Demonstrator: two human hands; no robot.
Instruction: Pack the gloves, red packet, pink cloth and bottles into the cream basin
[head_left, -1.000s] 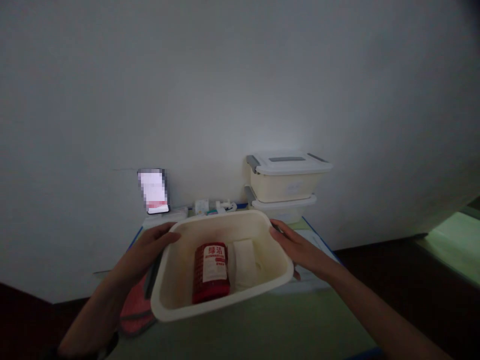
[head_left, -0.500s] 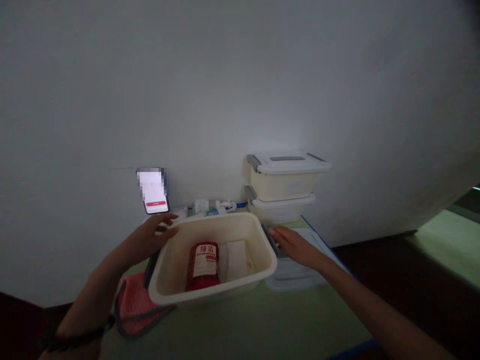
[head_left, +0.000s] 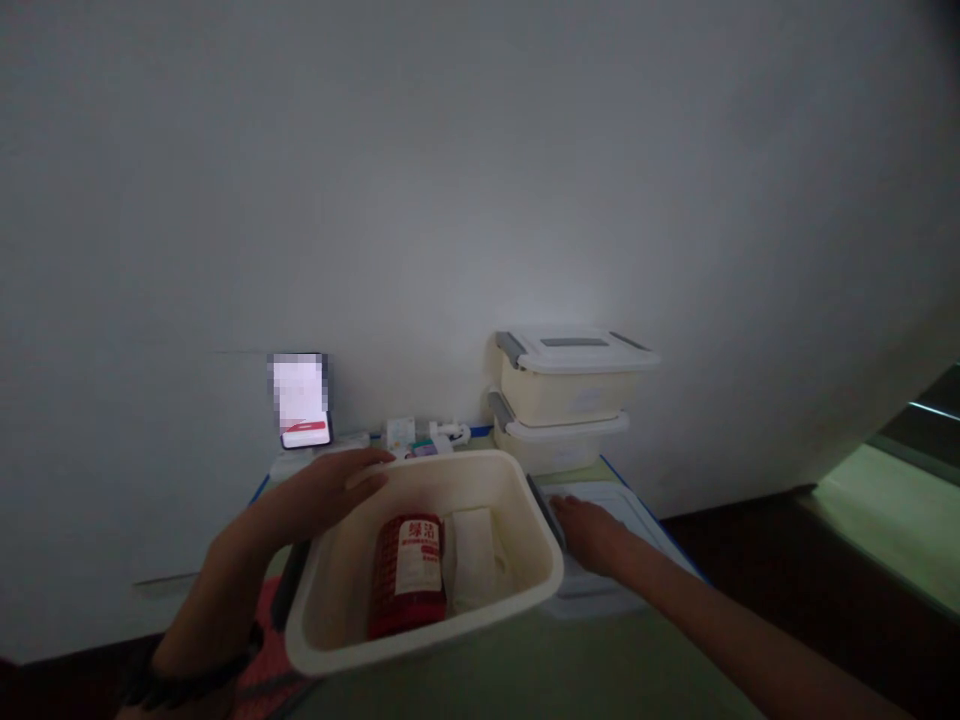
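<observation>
Front and center: your cream storage bin (head_left: 450, 485), mouth open toward you, with a red package (head_left: 407, 580) and a white block-shaped item (head_left: 472, 555) lying side by side in it.
Left hand (head_left: 322, 495): over the bin's far-left corner, thumb and fingers spread apart; honestly can't tell if you've got any squeeze on the rim.
Right hand (head_left: 592, 530): fingers curled in by the grey latch (head_left: 541, 508) on the bin's right end; can't tell if they're clamped on it.
Near edge: you've got a strip of green tabletop (head_left: 450, 690) in front of the bin, so that's your wiggle room.
Right side: tighter, since a pale flat lid (head_left: 600, 590) lies just beside the bin, with the blue table edge beyond it.
Left side: pink cloth (head_left: 262, 670) pokes out under your forearm.
Far side: small white items (head_left: 450, 432), then the wall (head_left: 420, 200); the upper latched box (head_left: 562, 397) sits on the lower latched box (head_left: 555, 452) to the right.
Writing: big red 绿洁 on the package's white label (head_left: 420, 555), smaller lines too blurry for you to read; the upper box's front mark is illegible too.
Phone (head_left: 306, 400): propped far left, screen pixelated, red bar near the bottom.
</observation>
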